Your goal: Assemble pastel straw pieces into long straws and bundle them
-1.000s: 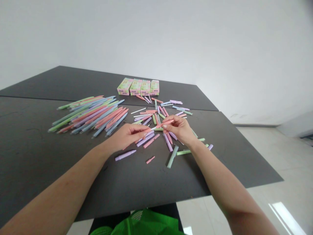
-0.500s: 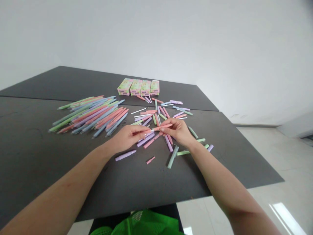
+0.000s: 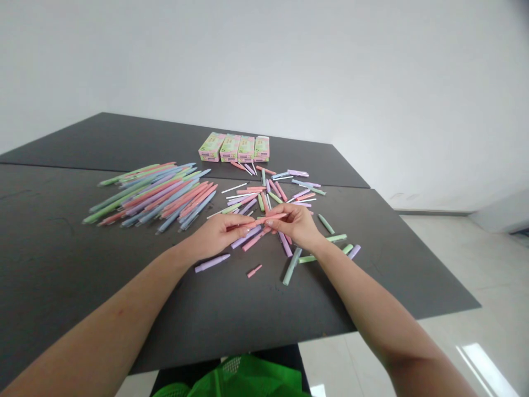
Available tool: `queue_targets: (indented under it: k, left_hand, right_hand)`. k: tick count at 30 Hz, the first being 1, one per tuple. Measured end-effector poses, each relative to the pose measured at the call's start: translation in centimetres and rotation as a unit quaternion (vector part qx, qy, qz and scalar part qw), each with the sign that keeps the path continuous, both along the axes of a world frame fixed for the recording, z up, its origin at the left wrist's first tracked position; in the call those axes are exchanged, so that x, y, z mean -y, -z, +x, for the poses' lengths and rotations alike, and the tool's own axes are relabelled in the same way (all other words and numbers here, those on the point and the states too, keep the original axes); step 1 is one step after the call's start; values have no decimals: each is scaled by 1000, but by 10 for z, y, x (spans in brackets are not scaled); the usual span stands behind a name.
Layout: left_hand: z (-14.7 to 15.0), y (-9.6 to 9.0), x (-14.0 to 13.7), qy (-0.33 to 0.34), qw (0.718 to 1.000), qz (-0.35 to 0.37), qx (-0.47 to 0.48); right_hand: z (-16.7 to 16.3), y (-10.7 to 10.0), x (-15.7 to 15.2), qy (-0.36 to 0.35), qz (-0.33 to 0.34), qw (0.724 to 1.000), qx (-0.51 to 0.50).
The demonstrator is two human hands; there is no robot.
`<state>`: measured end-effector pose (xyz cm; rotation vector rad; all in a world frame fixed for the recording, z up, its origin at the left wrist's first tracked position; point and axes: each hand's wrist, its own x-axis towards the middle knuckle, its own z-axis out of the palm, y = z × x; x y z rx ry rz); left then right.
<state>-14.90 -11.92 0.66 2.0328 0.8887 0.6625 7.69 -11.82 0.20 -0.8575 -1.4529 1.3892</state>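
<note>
Between thumb and fingers, my left hand (image 3: 219, 234) pinches one end of a coral-pink pen (image 3: 259, 221). The pen's other end is in my right hand (image 3: 300, 223), also closed in a pinch. Both hands hang over scattered pen parts, and the fingers hide much of the pen. Just below lie a purple barrel (image 3: 246, 236) and a pink one. Nearer to me are a purple pen barrel (image 3: 212, 263), a short pink piece (image 3: 254, 271) and a grey-green barrel (image 3: 292, 267).
A large pile of pens (image 3: 152, 193) in green, blue, pink and purple lies on the left of the dark table (image 3: 206, 320). Several small green-and-pink boxes (image 3: 246, 148) stand at the back. White refills (image 3: 234, 187) and barrels lie around my hands.
My hands have drawn closer together. The white part that showed between the two pink pen pieces is now covered, and the pieces meet.
</note>
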Motion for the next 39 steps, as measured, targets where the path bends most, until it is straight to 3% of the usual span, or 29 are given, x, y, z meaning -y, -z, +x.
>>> queue_targets:
  k: [24,39]
  left_hand:
    - [2,2,3,-29,990,138,-28]
    - [5,-8,6,-15,999,47,-15]
  right_hand:
    - [-1,2,4,6,-1,1000,11]
    - [2,1,-3,33,2,998,-55]
